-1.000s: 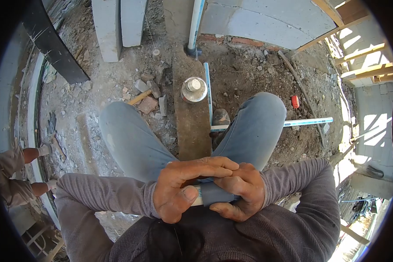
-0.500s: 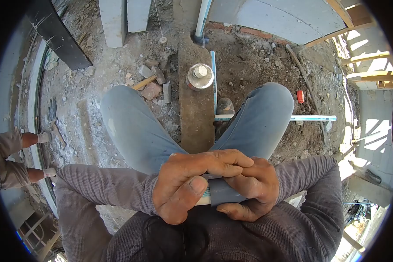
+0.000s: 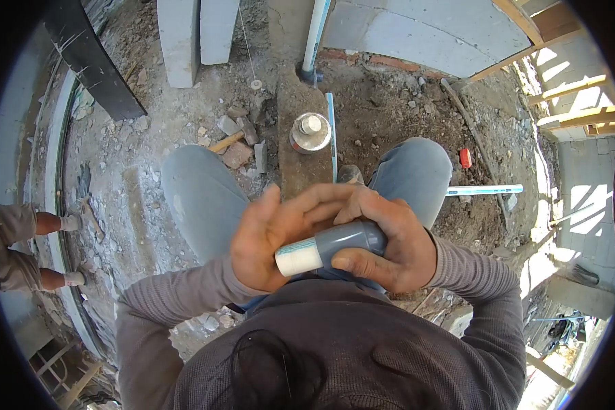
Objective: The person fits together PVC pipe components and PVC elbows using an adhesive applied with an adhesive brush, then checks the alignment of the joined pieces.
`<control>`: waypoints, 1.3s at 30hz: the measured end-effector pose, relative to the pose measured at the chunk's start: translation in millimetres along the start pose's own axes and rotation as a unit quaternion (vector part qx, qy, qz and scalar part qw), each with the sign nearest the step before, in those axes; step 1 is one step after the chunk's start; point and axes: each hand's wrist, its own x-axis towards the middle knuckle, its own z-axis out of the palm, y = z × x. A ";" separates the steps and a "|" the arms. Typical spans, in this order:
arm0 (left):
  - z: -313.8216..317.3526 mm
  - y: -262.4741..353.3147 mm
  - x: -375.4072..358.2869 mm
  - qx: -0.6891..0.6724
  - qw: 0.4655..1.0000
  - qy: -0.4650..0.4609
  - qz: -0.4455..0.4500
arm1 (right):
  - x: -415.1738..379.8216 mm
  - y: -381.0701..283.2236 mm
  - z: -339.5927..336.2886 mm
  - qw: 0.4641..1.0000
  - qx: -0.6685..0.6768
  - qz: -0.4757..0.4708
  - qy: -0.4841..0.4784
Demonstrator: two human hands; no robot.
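A dark grey pipe fitting (image 3: 348, 240) with a short white pipe piece (image 3: 299, 257) in its left end lies between my hands, in front of my chest. My right hand (image 3: 396, 239) is wrapped round the fitting, thumb on its near side. Beside the white piece, my left hand (image 3: 263, 236) has its fingers apart, the palm turned toward the pipe and the fingertips reaching near my right hand. Beyond my knees, a metal can (image 3: 311, 133) with a pale cap stands on the concrete strip (image 3: 297, 174).
White-blue pipes lie at the centre (image 3: 332, 137) and right (image 3: 485, 190). A red object (image 3: 465, 158) sits on the soil. A wooden handle (image 3: 225, 143) lies among rubble. Another person's legs (image 3: 48, 223) are at the left. Concrete posts (image 3: 179, 41) stand at the back.
Both hands have moved forward, away from my chest. My left hand has opened off the white pipe piece, and more of the fitting and pipe now shows.
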 end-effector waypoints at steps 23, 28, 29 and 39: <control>31.4 -7.3 -27.3 0.292 0.898 -0.149 0.295 | -23.9 -12.6 39.6 0.982 0.065 -0.176 -0.030; 15.0 -1.2 -23.6 0.352 0.837 -0.258 0.329 | -19.2 -34.9 32.0 0.985 0.025 -0.171 -0.029; 14.8 0.6 -21.3 0.354 0.834 -0.263 0.330 | -17.1 -36.7 27.6 0.982 -0.002 -0.177 -0.063; 35.0 6.6 -6.8 0.352 0.883 -0.178 0.256 | -27.0 -24.7 24.1 0.999 0.019 -0.037 -0.034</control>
